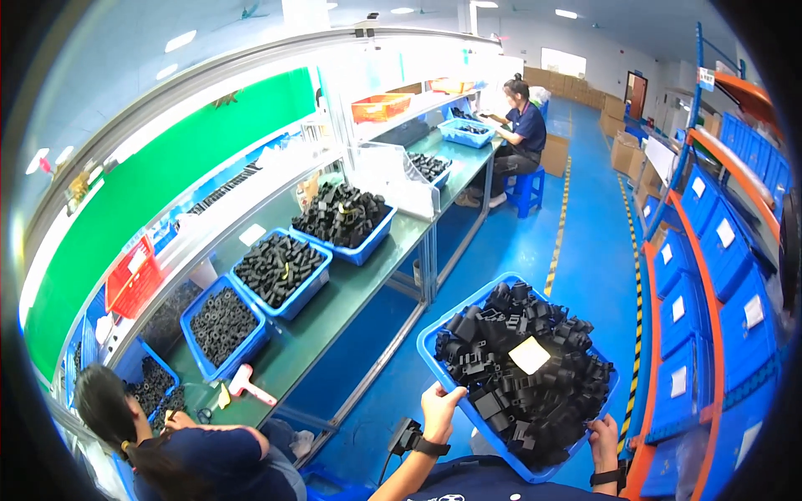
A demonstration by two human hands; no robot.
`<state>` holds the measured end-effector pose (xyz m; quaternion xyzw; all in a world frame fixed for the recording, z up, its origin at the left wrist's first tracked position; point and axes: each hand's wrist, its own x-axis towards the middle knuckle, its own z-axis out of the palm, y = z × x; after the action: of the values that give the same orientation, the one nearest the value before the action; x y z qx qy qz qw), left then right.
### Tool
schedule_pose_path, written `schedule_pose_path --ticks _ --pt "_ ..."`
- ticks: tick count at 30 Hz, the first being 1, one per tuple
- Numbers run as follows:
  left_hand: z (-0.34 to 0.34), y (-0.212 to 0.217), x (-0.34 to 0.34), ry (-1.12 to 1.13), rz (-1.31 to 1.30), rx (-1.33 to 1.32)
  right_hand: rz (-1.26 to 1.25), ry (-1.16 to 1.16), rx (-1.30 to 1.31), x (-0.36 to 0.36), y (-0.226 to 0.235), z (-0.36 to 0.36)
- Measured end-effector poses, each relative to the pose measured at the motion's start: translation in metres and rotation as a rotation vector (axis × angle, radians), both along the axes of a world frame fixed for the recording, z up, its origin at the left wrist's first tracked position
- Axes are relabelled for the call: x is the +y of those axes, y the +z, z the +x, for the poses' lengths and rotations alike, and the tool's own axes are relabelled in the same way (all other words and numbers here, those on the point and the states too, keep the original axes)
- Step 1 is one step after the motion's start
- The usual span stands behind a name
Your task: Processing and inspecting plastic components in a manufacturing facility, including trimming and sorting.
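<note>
Between my two hands is a blue plastic bin (432, 341), heaped with black plastic parts (543, 401). A pale yellow paper note (530, 356) lies on top of the heap. My left hand (440, 411) grips the bin's near left edge, its thumb over the rim. On the near right side my right hand (603, 441) is closed on the rim, with some fingers hidden by the bin. The bin is held in front of my body, above the blue floor. Dark bands circle both my wrists.
Left is a green workbench (322, 321) with several blue bins of black parts and a pink-handled tool (251, 386). One person (192, 442) sits at its near end, another (525, 125) at the far end. Blue bins fill an orange rack (681, 234) at right. Cartons (625, 153) stand beyond.
</note>
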<state>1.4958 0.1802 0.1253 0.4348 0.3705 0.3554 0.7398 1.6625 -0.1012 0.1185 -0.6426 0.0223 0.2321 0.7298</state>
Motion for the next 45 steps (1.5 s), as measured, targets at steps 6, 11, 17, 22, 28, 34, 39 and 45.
schedule_pose_path --ticks 6,11,17,22,28,34,39,45 --pt "0.109 -0.003 0.065 0.103 -0.048 0.088 -0.072 0.188 -0.035 0.093 0.011 0.148" --pt "0.19 -0.008 0.129 0.184 -0.045 0.096 -0.09 0.291 -0.063 0.179 0.017 0.249" --pt "0.299 -0.014 0.224 0.17 -0.068 0.085 -0.112 0.223 -0.048 0.271 -0.004 0.347" --pt "0.397 -0.05 0.315 0.101 -0.111 0.03 -0.079 0.144 -0.067 0.348 -0.024 0.424" --pt "0.516 -0.049 0.42 -0.033 -0.012 0.03 -0.053 0.022 -0.019 0.423 -0.029 0.51" --pt "0.629 -0.068 0.517 -0.034 0.009 0.038 0.006 0.066 -0.064 0.52 -0.029 0.619" --pt "0.711 -0.084 0.585 0.051 0.021 0.07 0.087 0.155 -0.038 0.599 -0.062 0.728" --pt "0.783 -0.106 0.655 0.286 -0.085 0.082 0.124 0.37 -0.004 0.707 -0.1 0.851"
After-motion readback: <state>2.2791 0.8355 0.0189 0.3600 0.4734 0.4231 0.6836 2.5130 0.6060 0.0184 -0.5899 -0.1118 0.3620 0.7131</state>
